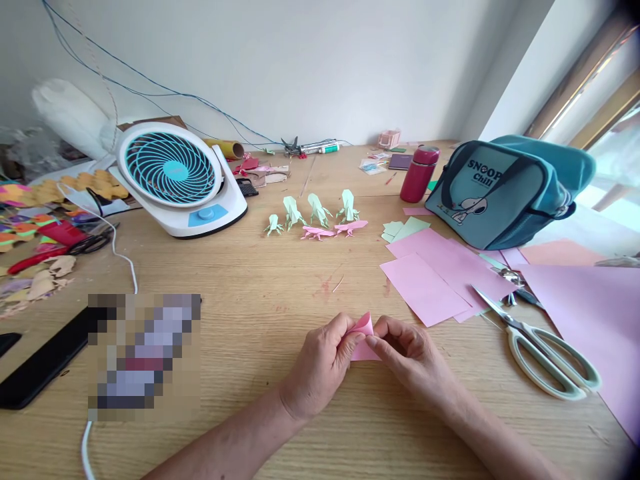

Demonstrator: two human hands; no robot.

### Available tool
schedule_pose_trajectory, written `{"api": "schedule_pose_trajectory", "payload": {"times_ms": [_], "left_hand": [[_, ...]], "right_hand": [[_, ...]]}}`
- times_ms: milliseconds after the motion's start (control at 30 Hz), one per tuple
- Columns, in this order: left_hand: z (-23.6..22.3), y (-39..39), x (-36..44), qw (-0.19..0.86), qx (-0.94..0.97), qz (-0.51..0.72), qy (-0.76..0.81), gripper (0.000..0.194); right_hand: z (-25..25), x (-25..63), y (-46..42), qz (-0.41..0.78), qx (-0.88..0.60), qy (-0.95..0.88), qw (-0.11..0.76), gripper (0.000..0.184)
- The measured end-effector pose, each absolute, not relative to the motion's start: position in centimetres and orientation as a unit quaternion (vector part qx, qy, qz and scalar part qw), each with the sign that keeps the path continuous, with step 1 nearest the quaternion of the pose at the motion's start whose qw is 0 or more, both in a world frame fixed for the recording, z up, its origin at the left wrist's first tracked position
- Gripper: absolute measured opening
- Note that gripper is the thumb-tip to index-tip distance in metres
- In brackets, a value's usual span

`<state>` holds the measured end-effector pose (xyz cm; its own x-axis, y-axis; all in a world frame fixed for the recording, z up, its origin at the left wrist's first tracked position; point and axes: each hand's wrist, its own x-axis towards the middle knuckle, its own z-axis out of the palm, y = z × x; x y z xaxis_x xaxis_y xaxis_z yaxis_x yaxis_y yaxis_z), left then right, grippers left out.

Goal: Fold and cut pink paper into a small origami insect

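A small piece of pink paper [366, 353] is held between both hands just above the wooden table [240, 400], its top edge curled over. My left hand [323, 353] pinches it from the left, thumb on the near face. From the right, the thumb and index finger of my right hand [411, 350] close on its edge. My fingers hide part of the paper. Beyond the hands stand several pale green folded paper insects [319, 210], with two pink folded paper insects [319, 233] in front of them.
Pink paper sheets [425, 287] and scissors [537, 353] lie at right, near a teal bag [500, 193] and a red flask [420, 175]. A white fan [233, 190] stands back left. A blurred-out object [147, 357] and a black bar [50, 360] lie at left.
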<state>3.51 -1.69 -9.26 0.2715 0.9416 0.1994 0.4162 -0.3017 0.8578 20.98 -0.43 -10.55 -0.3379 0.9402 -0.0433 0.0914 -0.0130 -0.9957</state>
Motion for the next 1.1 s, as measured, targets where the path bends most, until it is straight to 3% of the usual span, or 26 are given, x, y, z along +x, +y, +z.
{"api": "schedule_pose_trajectory", "payload": {"times_ms": [333,1100], "left_hand": [[-9.6,-1.4,3.2,0.302,0.76,0.329,0.472,0.03],[-9.5,-1.2,3.0,0.367,0.756,0.298,0.453,0.035]], "right_hand": [[-10.5,21.0,-0.3,0.602,-0.428,-0.555,0.382,0.031],[-10.2,21.0,-0.1,0.66,-0.4,-0.498,0.396,0.036]]}}
